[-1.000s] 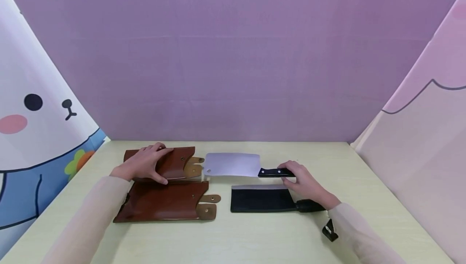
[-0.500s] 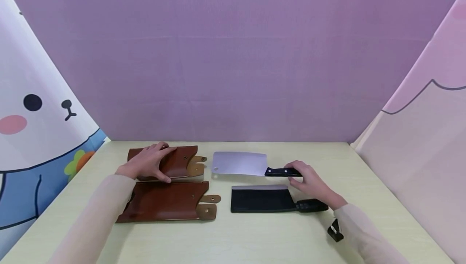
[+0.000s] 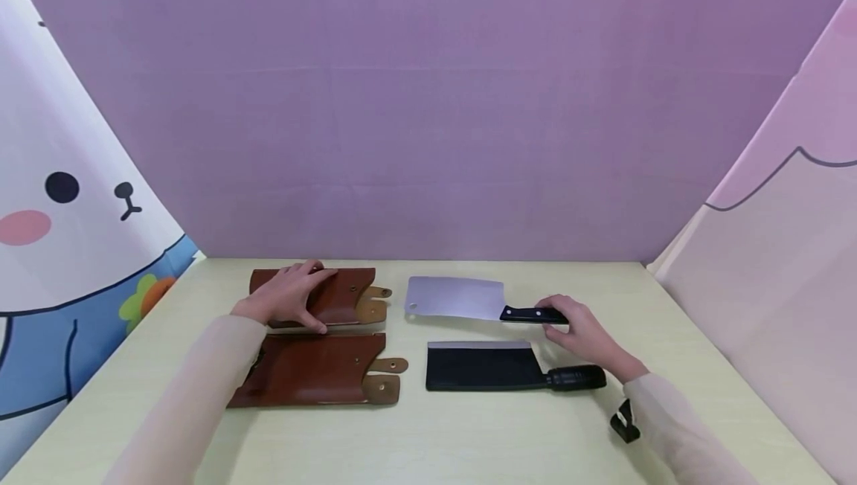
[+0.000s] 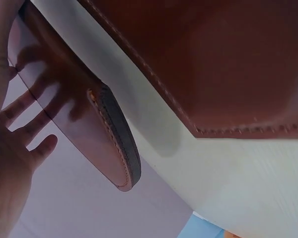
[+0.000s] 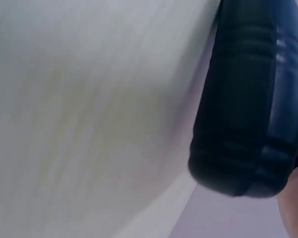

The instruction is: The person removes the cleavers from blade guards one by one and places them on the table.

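My left hand (image 3: 284, 300) grips the smaller brown leather knife sheath (image 3: 344, 295) across its width, thumb on the near edge, fingers over the far one. In the left wrist view that sheath (image 4: 89, 131) is tilted, its stitched end off the table. My right hand (image 3: 589, 338) holds the black riveted handle of a silver cleaver (image 3: 455, 297) between thumb and fingers. Its blade points left towards the sheath's mouth, with a gap between them. Two tan snap straps (image 3: 371, 312) stick out at that mouth. My right palm is mostly hidden.
A larger brown sheath (image 3: 315, 373) lies nearer me on the left. Right of it lies a black-bladed cleaver (image 3: 482, 367), its ribbed handle (image 5: 253, 109) close below my right wrist. A purple backdrop (image 3: 428, 135) stands behind the pale table (image 3: 428, 444).
Both hands have shifted to the right, carrying the smaller sheath and the silver cleaver with them. The gap between blade and sheath has widened. The larger sheath and black cleaver stay put.
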Available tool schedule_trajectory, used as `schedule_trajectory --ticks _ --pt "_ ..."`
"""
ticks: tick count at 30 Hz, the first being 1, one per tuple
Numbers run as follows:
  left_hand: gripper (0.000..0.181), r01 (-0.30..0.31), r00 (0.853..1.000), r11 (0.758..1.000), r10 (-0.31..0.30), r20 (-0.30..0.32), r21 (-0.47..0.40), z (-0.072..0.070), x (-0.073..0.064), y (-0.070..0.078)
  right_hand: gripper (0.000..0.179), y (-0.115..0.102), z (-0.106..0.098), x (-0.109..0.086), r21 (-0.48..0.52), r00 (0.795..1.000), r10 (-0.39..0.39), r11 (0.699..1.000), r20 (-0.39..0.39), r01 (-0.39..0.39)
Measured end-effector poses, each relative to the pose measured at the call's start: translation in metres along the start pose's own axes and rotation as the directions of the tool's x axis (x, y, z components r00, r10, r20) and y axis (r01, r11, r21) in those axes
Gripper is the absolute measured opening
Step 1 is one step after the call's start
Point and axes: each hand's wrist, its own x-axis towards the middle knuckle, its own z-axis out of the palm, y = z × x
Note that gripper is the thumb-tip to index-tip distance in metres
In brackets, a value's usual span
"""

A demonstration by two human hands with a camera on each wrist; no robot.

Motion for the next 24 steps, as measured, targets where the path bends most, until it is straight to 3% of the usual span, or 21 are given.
schedule_trajectory --ticks 14,24 --pt "0.106 -0.001 1.0 1.0 0.001 0.014 -0.026 0.01 0.013 0.004 0.03 0.012 -0.006 -0.004 0.005 0.998 0.065 0.998 0.024 -0.066" --pt "0.107 0.008 1.0 0.999 -0.007 0.007 -0.045 0.019 0.016 -0.002 0.03 0.012 -0.007 -0.005 0.015 0.989 0.135 0.991 0.064 -0.136"
